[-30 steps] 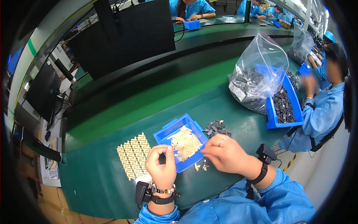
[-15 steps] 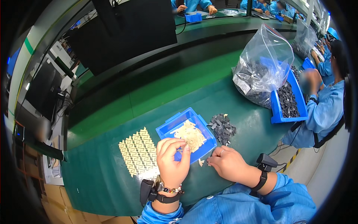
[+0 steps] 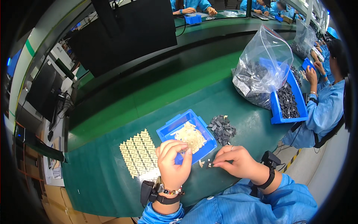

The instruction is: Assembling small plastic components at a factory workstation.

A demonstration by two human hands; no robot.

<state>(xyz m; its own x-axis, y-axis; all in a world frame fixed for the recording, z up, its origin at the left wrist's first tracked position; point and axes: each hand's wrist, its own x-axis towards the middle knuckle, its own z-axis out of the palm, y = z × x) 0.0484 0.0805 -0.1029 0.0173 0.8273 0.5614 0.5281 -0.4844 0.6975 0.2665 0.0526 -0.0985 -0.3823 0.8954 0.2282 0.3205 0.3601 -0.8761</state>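
My left hand (image 3: 174, 164) is over the near-left corner of a blue bin (image 3: 203, 152), its fingers curled and the thumb closed toward them. Whatever is between those fingertips is too small to make out. Inside the bin lies a heap of thin cream-coloured pieces (image 3: 190, 135). To the right, my right hand (image 3: 238, 163) pinches thumb and fingers together close to the table, beside tiny dark and pale bits (image 3: 209, 164). Whether one is held cannot be told. A loose pale piece (image 3: 201, 163) lies between my hands. A pile of small black pieces (image 3: 222, 129) sits beyond my right hand.
Left of the bin lies a sheet of cream pieces in a zigzag pattern (image 3: 138, 155). A large clear bag of dark pieces (image 3: 257, 80) leans against a long blue bin (image 3: 276, 115) at the right. A co-worker in blue (image 3: 326, 108) sits beyond; a black monitor (image 3: 123, 41) stands far left.
My right hand has lifted slightly and shifted right, uncovering tiny bits by its fingertips. My left hand stays almost in place. At the right, the co-worker's hands have moved to a small blue bin.
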